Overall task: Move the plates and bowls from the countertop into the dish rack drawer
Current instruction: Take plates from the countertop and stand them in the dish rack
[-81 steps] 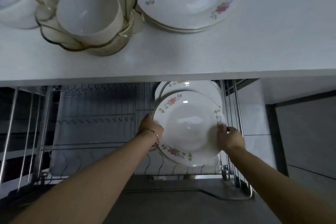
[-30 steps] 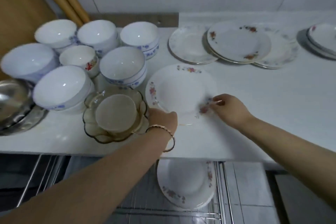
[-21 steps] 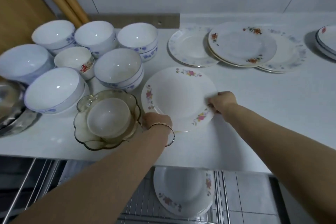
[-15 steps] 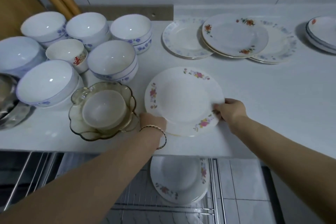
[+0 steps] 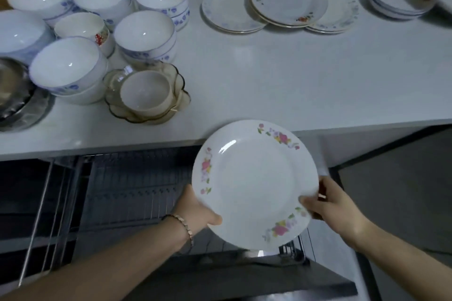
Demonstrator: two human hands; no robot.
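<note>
I hold a white plate with pink flowers on its rim in front of the countertop's edge, above the open dish rack drawer. My left hand grips its lower left rim and my right hand grips its lower right rim. The plate hides the rack's right side, so plates standing there are out of sight. On the white countertop several white bowls with blue patterns stand at the left. Flat plates overlap at the back.
An amber glass bowl holding a white cup sits near the counter's front edge. Steel bowls are at the far left. A stack of small plates lies at the back right. The drawer's dark front panel is below my arms.
The flowered plate lay on the counter with both hands at its rim; now it is lifted off, brought toward me and lowered over the open drawer.
</note>
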